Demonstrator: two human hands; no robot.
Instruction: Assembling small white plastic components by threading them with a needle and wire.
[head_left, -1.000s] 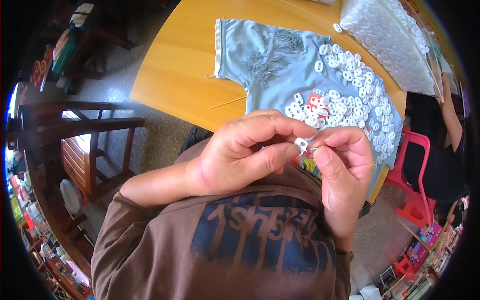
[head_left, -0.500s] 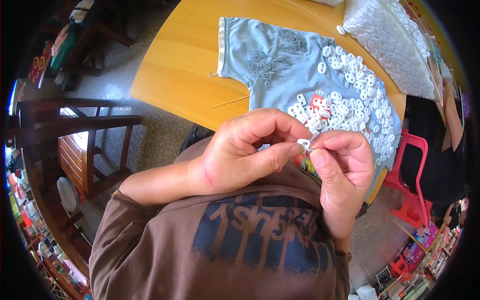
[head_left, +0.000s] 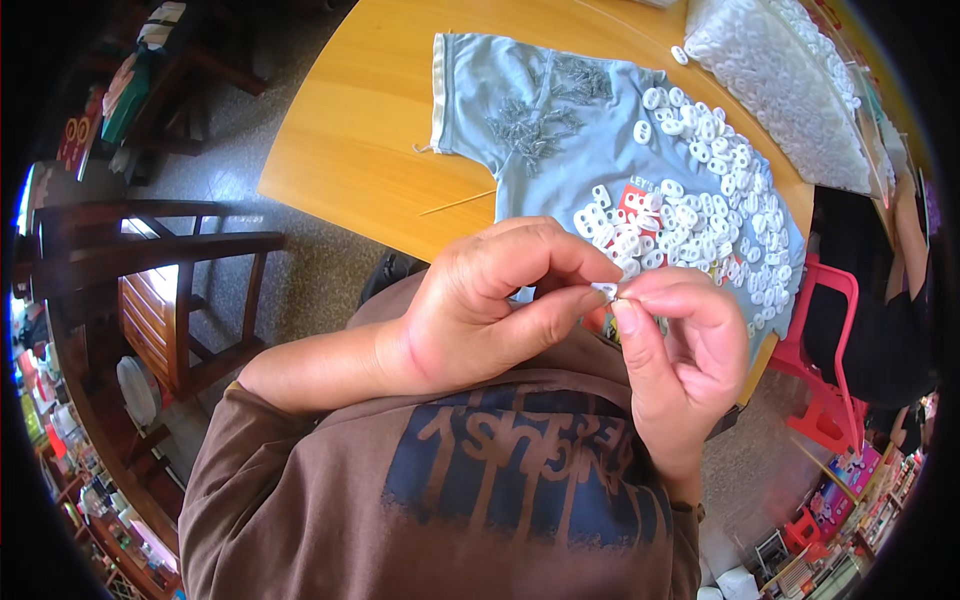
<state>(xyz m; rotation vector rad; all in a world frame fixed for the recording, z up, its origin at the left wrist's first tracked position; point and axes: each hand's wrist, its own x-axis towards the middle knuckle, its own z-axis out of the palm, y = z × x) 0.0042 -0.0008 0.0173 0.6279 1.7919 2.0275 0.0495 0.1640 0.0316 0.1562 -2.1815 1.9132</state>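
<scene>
My left hand [head_left: 500,300] pinches a small white plastic piece [head_left: 605,290] between thumb and forefinger. My right hand [head_left: 685,345] meets it from the right, its thumb and forefinger pressed together at the piece's edge. Whatever sits between those right fingertips is too small to make out. Just beyond my hands, a light blue T-shirt [head_left: 560,185] lies spread on the table. Many oval white plastic pieces with two holes [head_left: 700,215] are heaped and scattered over its right part. Small grey metal bits [head_left: 530,130] lie in two piles on its far left part.
A large clear bag of white pieces [head_left: 775,95] rests at the table's far right. One thin wooden stick [head_left: 457,203] lies on the yellow wooden table [head_left: 350,130]. Wooden chair [head_left: 150,300] at left, red plastic chair [head_left: 825,350] at right, beside a person in dark clothes.
The white piece has turned between my left fingers, so less of its holed face shows. My right fingertips have moved slightly up and left, closer against it.
</scene>
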